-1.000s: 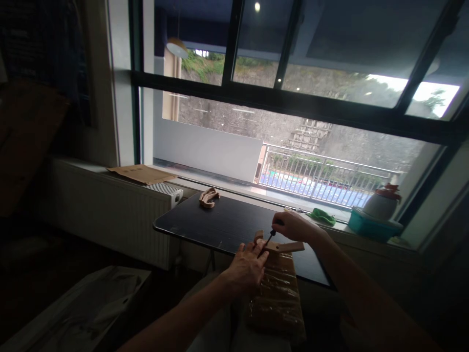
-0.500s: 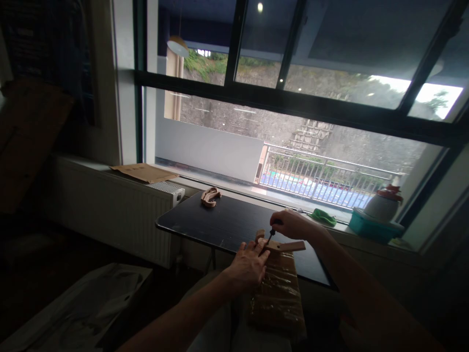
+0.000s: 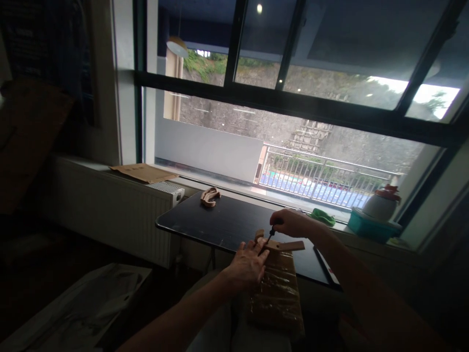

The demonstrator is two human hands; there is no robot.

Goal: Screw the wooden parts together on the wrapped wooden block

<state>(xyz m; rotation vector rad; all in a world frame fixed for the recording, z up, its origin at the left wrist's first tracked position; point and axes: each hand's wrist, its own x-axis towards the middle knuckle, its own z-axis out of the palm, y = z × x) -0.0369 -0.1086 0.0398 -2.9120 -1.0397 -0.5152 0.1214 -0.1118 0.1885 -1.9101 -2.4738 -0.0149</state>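
My right hand (image 3: 291,223) is closed around the dark handle of a screwdriver (image 3: 271,233), whose thin shaft slants down to a wooden piece. The flat, light-brown wooden piece (image 3: 292,246) has a dark hole and lies across the far end of a brown box wrapped in clear film (image 3: 276,293). My left hand (image 3: 248,264) rests on the left part of the wood with fingers spread, next to the screwdriver's tip. The tip's exact contact is hidden by the fingers. Just beyond them a short, curved wooden end (image 3: 259,233) sticks up.
A black table (image 3: 234,220) stands under the window, with curved wooden parts (image 3: 210,196) at its far left. On the sill are a green cloth (image 3: 321,216), a teal container (image 3: 372,226) and a pale jug (image 3: 381,205). A brown envelope (image 3: 144,172) lies above the radiator (image 3: 120,210).
Both hands and the screwdriver hold nearly the same place. My right forearm has shifted slightly, showing a light-coloured edge at the table's right side.
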